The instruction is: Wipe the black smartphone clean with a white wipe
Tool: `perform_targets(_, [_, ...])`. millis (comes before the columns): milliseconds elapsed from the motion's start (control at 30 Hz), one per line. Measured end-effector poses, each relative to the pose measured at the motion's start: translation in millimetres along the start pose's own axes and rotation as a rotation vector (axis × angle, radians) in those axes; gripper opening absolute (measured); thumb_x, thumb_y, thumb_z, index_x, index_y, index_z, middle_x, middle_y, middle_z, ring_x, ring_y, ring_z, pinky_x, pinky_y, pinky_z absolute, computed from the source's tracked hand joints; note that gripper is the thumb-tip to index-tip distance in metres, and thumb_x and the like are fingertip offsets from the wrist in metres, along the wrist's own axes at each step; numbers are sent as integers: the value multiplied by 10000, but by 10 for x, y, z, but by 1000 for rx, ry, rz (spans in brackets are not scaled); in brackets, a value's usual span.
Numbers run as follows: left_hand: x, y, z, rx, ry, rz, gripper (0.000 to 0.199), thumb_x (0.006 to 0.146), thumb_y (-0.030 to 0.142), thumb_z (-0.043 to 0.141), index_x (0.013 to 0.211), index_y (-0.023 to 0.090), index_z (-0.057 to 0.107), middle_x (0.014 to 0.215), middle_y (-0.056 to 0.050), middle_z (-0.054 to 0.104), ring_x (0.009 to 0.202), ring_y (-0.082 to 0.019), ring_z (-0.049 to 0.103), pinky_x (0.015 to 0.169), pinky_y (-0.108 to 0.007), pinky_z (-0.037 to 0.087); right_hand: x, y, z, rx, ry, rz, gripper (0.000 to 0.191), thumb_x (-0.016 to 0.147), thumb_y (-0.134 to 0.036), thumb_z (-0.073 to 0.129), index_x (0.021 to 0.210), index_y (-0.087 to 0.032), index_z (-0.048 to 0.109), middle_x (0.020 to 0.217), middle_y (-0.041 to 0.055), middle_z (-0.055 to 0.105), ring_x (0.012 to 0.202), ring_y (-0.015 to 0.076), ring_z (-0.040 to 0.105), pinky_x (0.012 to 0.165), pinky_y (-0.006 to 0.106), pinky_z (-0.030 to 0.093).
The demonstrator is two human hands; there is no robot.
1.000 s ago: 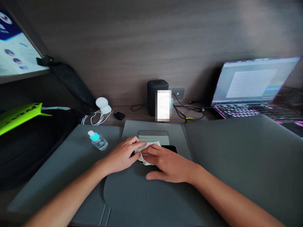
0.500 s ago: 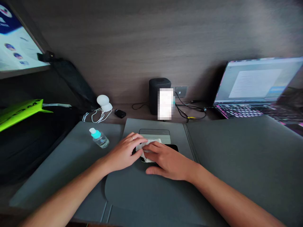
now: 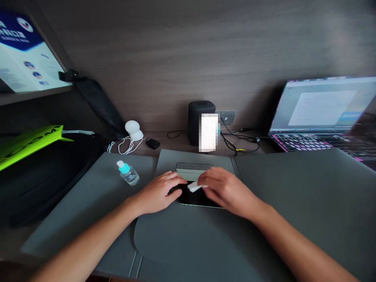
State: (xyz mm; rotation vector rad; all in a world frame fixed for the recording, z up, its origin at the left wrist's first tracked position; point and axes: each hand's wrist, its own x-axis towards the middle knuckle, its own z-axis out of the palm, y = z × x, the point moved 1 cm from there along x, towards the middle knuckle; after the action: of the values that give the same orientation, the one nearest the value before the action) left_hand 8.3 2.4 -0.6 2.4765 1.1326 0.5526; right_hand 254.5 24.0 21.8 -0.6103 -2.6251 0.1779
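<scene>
I see the worktop (image 3: 172, 144) carrying a grey desk mat (image 3: 288, 188), with a white round-headed device (image 3: 134, 131), small black gadget (image 3: 153, 143), black speaker (image 3: 194, 125), cables (image 3: 229, 144) and laptop (image 3: 323, 107) along the far edge

Dark phone (image 3: 189, 199) lies flat on the grey mat (image 3: 182, 243), bunched white tissue (image 3: 194, 187) over it.

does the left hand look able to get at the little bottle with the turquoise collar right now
Probably yes: the bottle lies beside the left hand, with nothing visible between them.
</scene>
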Motion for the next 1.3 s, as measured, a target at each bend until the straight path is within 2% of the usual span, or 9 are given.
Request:
perform_targets(167, [-24, -8, 6, -27, -31, 1, 300, 961, 243, 544, 1255, 273, 596, 1253, -48, 607, 1144, -231, 584, 1008, -394, 454, -200, 404, -305, -281, 286, 268, 231, 976, -225, 438, 994, -159, 659, 994, 125, 681, 894, 244, 612, 797, 385, 484])
perform_targets(267, [-19, 3, -5, -36, -37, 6, 290, 959, 252, 545, 1243, 277, 601, 1247, -45, 609, 1142, -230, 585, 1012, -392, 451, -317, 579, -331, -448, 152, 431, 245, 951, -248, 468, 918, -160, 693, 953, 123, 689, 889, 274, 606, 784, 405, 455])
perform_targets(367, [-9, 2, -15, -30, 5, -18, 294, 953, 265, 546, 1244, 268, 592, 1241, -52, 611, 1155, -237, 573, 1014, -397, 450, -357, 620, -251, -440, -67, 550, 318, 930, -430, 541, 823, -198, 731, 870, 91, 694, 874, 282, 621, 754, 401, 438])
perform_targets(467, [0, -24, -12, 3, 120, -111, 327, 952, 293, 539, 1277, 254, 558, 1284, -68, 598, 1199, -250, 551, 1034, -413, 441, -298, 538, -170, -452, -23, 595, 452, 941, -560, 490, 846, -201, 747, 937, 97, 708, 934, 294, 619, 783, 411, 437])
perform_targets(567, [0, -65, 19, 39, 187, -227, 443, 953, 348, 540, 1376, 236, 475, 1397, -88, 543, 1304, -262, 486, 1093, -431, 396, -202, 439, -84, -419, 23, 564, 423, 975, -495, 468, 987, -170, 739, 1055, 120, 709, 1000, 294, 614, 843, 422, 456])
perform_targets(700, [-3, -94, 77, 56, 126, -311, 579, 942, 422, 549, 1456, 202, 397, 1511, -117, 436, 1406, -275, 377, 1142, -437, 345, -140, 392, 70, -348, -66, 557, 431, 966, -496, 482, 1056, -146, 719, 1117, 145, 684, 1033, 318, 604, 882, 467, 478])
perform_targets(867, [-5, -56, 90, 24, 80, -305, 617, 938, 444, 551, 1478, 205, 373, 1544, -113, 395, 1443, -271, 313, 1168, -451, 304, -139, 390, 209, -263, -17, 594, 495, 946, -558, 474, 1089, -146, 708, 1216, 169, 621, 1137, 352, 546, 932, 509, 478])
perform_targets(1133, [-17, -72, 85, -469, 151, -357, 598, 917, 456, 613, 1456, 310, 399, 1557, -65, 385, 1420, -304, 365, 1161, -518, 293, -142, 495, 256, -53, 145, 666, 434, 934, -519, 511, 1038, -151, 718, 1127, 143, 651, 1086, 311, 595, 937, 458, 502])
perform_targets(1300, [10, -147, 86, -878, 219, -379, 549, 900, 422, 640, 1409, 314, 464, 1570, -64, 367, 1448, -309, 314, 1151, -508, 316, -143, 497, 274, -53, 124, 738, 428, 920, -512, 531, 1045, -142, 705, 1170, 157, 637, 1136, 334, 564, 918, 485, 489])
